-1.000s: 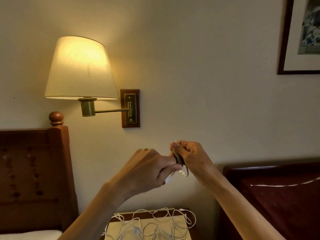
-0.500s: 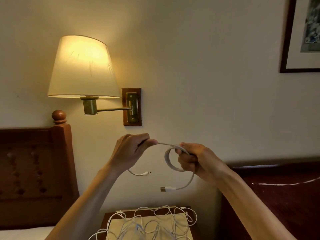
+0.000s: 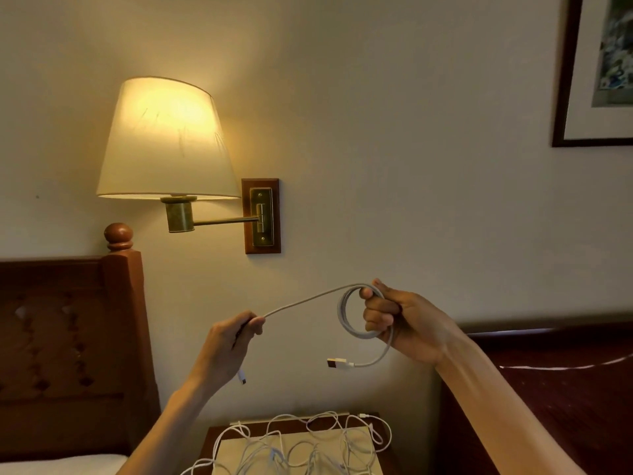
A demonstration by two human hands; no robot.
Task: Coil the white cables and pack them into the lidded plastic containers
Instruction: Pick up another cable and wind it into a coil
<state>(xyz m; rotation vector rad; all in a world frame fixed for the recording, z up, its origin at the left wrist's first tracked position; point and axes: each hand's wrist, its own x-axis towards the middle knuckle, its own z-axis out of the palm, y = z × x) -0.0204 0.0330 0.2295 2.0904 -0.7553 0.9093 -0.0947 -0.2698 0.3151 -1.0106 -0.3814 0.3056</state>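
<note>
Cable (image 3: 308, 300) is coming apart between the two hands now, stretched out in the air in front of the wall. A second ago both hands were bunched together over a tight little bundle; now they are drawing away from each other and a straight run is showing between them. The right hand (image 3: 407, 325) is holding the coil (image 3: 359, 315), its fingers curled through the loops and clamped on them, with the flat plug (image 3: 337, 364) dangling just below on a short tail. The left hand (image 3: 229, 341) is pinching the free length between thumb and fingers, down and to the left, and the small connector (image 3: 242, 377) is hanging beneath its palm.

I'm reading that as slack being paid out to lay one more loop, or to tidy the winding, so this one isn't ready for packing yet.

Down below, a loose tangle of more white cables (image 3: 301, 443) is lying over a pale sheet on the worktop (image 3: 209, 443) between the two beds, all still uncoiled. No lidded containers are showing anywhere. The wall lamp (image 3: 164, 138) is glowing above the headboard (image 3: 68, 337).
</note>
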